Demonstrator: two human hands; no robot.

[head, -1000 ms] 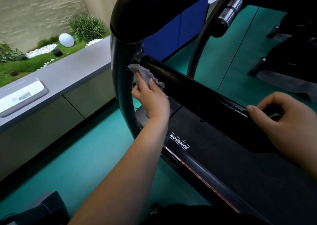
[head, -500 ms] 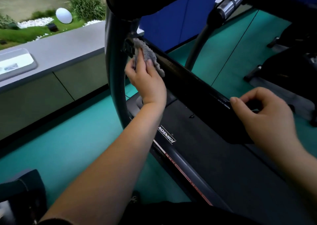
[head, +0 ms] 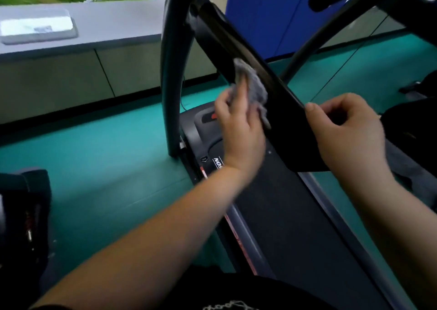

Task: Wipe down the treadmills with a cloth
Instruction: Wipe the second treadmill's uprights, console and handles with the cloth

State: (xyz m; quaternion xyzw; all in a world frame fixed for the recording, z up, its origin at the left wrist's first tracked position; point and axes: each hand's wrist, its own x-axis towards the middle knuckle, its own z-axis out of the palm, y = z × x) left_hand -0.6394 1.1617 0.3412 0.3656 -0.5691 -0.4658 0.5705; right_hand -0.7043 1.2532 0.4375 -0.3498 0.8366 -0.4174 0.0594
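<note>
- I am pressing the small grey fluffy cloth (head: 251, 86) against the long black glossy crossbar of the treadmill (head: 238, 49) with my left hand (head: 241, 129); the fingers are closed around the bunched cloth, and part of it is hanging loose at 5 o'clock from the knuckles.
- My right hand (head: 347, 129) is resting at the lower end of the same bar, at 3 o'clock from the left hand. Its fingers are curled and the thumb is touching the bar edge, but I cannot tell if it is really gripping or only steadying.
- To do this stroke well, I am judging that the cloth should be kept flat on the bar face and drawn along its full length, from the joint at 12 o'clock down toward the right hand, without lifting.
- The bar is meeting the curved dark grey upright post (head: 171, 73) at 11 o'clock; this corner is tight and, I think, easy to miss.
- The black running belt (head: 295, 215) is lying under both hands, with its grey side rail (head: 238, 229) at 7 o'clock.
- Open room is on the teal rubber floor (head: 106, 156) at 9 o'clock; the grey low counter (head: 94, 30) is well apart at 10 o'clock.
- The picture is a little blurred, so small dirt is not visible to me.
</note>
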